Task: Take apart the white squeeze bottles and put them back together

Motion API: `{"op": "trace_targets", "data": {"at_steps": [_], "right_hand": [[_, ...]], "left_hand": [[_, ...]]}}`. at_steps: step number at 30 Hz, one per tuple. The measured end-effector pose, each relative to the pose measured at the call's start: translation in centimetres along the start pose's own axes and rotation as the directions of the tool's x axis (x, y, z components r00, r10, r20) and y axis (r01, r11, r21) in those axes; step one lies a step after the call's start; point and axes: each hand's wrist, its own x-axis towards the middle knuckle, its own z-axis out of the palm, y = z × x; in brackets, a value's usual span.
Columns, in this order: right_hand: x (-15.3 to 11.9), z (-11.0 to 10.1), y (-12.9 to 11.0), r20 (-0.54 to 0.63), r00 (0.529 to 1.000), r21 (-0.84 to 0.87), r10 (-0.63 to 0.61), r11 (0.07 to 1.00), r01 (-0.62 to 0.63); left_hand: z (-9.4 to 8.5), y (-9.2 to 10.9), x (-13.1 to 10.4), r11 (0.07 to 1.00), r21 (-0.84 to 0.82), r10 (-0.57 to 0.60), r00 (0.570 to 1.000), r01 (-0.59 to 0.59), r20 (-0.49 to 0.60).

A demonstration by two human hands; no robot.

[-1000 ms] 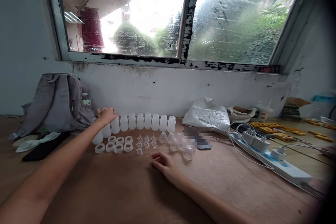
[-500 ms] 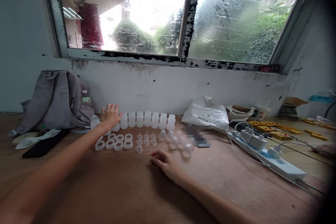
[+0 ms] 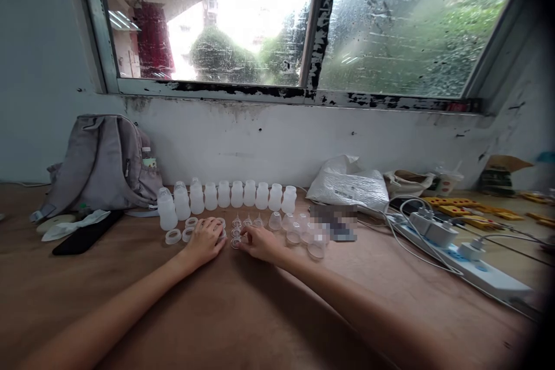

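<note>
My left hand [image 3: 207, 240] lies over the white screw rings [image 3: 173, 236], its fingers stretched forward and slightly bent, covering several rings. Close beside it, my right hand [image 3: 261, 244] has thumb and forefinger curled together at the near end of the clear bottle nipples [image 3: 236, 224], on one of them; the fingers partly hide it. Behind the hands stands a row of frosted baby bottles [image 3: 237, 194] with open tops. Three bottles at the left end, including a capped bottle [image 3: 167, 210], have tops fitted. Clear dome covers [image 3: 316, 250] stand right of my right hand.
A grey backpack [image 3: 108, 167] leans on the wall at left, near a black phone-like slab [image 3: 87, 234] and tissue. Further right are a silver plastic bag [image 3: 349, 188], a blurred dark item [image 3: 342, 230], a white power strip [image 3: 489, 277] with cables, and yellow parts [image 3: 459, 208].
My left hand has come back from the bottles at the left, toward me and right, onto the rings. My right hand has moved forward to the nipples. The view has shifted slightly.
</note>
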Motion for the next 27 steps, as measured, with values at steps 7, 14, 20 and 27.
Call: {"op": "trace_targets", "data": {"at_steps": [7, 14, 20, 27], "right_hand": [[-1.5, 0.5, -0.1, -0.045, 0.995, -0.003, -0.088, 0.996, 0.088], [-4.0, -1.2, 0.2, -0.004, 0.985, 0.131, -0.173, 0.976, 0.172], [-3.6, -1.1, 1.0, 0.007, 0.992, 0.342, -0.122, 0.933, 0.112], [-2.9, -0.5, 2.6, -0.025, 0.996, 0.591, 0.088, 0.805, -0.056]], "left_hand": [[-0.6, 1.4, -0.4, 0.968, -0.249, -0.051, 0.992, 0.020, -0.119], [-1.0, 3.8, 0.1, 0.802, -0.597, -0.089, 0.991, 0.012, -0.100], [-1.1, 5.1, 0.4, 0.746, -0.663, 0.019, 0.996, -0.069, -0.082], [-1.3, 5.5, -0.1, 0.821, -0.554, 0.114, 0.991, -0.137, -0.076]]}}
